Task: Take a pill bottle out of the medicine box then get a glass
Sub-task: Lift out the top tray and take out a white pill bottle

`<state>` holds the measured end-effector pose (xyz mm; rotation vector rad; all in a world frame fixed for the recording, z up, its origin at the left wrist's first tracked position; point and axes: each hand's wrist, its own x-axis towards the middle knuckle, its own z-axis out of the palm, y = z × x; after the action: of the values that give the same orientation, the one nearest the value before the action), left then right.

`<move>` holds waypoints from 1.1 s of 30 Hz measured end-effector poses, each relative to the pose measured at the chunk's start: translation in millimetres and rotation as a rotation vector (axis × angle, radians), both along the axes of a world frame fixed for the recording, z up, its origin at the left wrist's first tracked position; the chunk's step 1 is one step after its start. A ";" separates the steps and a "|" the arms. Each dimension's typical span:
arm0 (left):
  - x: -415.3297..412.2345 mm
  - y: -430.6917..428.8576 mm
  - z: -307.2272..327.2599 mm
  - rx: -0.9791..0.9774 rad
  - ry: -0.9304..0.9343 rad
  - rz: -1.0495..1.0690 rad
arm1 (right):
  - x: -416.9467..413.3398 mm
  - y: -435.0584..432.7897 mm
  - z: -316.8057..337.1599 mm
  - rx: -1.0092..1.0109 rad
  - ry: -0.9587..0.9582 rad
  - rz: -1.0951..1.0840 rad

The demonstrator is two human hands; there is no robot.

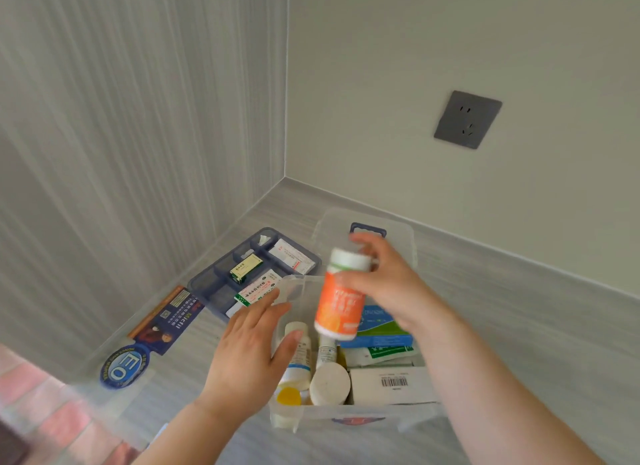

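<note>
The bottle, orange-labelled with a white cap, hangs in the air above the open box, tilted a little, cap up. The right hand holds it near the top, fingers wrapped around the cap and shoulder. The left hand is open and flat, holding nothing, its fingers resting at the box's left rim, likely to steady it.

Inside the box are other white bottles, a yellow-capped one, a roll and several cartons, packed close together. Just behind the box on the left lies a blue tray with small packets in its compartments, and further left a clear lid with a blue sticker. All of this sits on a grey table in a corner of the walls; a socket is on the right wall.

The first step looks nearly done: the bottle is clear of the box but not yet set down. Next, it wants placing upright on bare table beside the box, then a glass must be fetched. No glass is in view, so that means looking elsewhere.
</note>
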<state>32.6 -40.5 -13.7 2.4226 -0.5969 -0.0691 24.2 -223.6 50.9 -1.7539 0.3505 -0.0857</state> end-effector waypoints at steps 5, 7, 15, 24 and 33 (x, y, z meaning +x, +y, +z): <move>6.6 -10.0 3.8 0.133 -0.057 -0.051 | -27.7 -68.3 10.4 -0.108 -0.290 -0.509; 6.7 -18.8 4.8 0.134 -0.044 -0.080 | -40.5 -97.4 0.6 -0.169 -0.297 -0.673; 5.0 -27.1 1.8 -0.039 -0.024 -0.089 | -67.7 -146.2 -83.7 -0.439 -0.068 -0.691; 1.1 -27.3 -1.1 -0.162 0.002 0.045 | -52.3 -142.5 -106.9 -0.416 -0.023 -0.602; 4.6 -23.9 -7.7 -0.251 0.039 0.013 | -60.4 -141.0 -105.7 -0.412 0.037 -0.581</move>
<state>37.3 -64.3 -21.4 2.1766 -0.5383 -0.0333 -36.3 -364.6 -54.8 -2.0060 0.9137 -0.5767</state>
